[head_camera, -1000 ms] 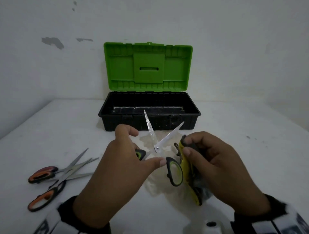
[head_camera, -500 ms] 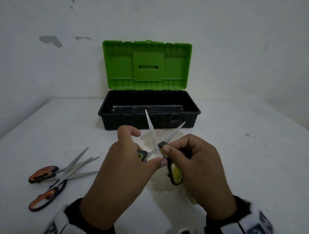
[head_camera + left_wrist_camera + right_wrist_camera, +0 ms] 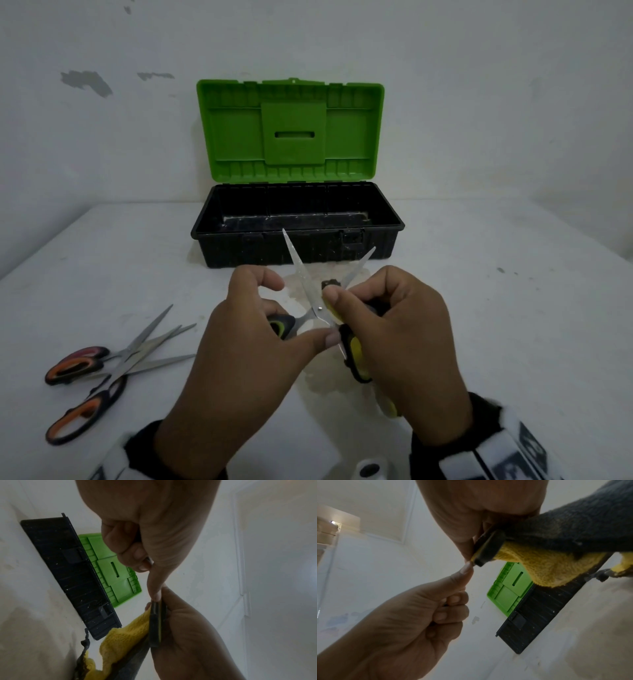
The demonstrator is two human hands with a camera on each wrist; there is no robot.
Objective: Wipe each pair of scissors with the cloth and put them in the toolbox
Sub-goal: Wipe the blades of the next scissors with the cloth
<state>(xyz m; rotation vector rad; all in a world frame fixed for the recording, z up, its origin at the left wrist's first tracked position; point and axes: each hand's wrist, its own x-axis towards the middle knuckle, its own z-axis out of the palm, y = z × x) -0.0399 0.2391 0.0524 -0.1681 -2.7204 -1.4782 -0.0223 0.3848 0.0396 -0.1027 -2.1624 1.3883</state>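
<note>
My left hand (image 3: pixel 260 329) grips one black-and-green handle of a pair of scissors (image 3: pixel 318 310), held above the table with blades spread open toward the toolbox (image 3: pixel 298 226). My right hand (image 3: pixel 387 329) holds the yellow and grey cloth (image 3: pixel 123 639) and pinches it on the right blade just above the pivot. The other handle (image 3: pixel 356 356) lies under my right hand. The black toolbox stands open with its green lid (image 3: pixel 291 130) upright. The cloth (image 3: pixel 547 566) hangs below my right palm in the wrist views.
Two more pairs of scissors with orange-and-black handles (image 3: pixel 102 370) lie crossed on the white table (image 3: pixel 513 325) at the left. A wall stands close behind the toolbox. A faint stain marks the table under my hands.
My right hand carried the cloth up from beside the handle onto the right blade near the pivot. The left hand and scissors stayed almost still.
</note>
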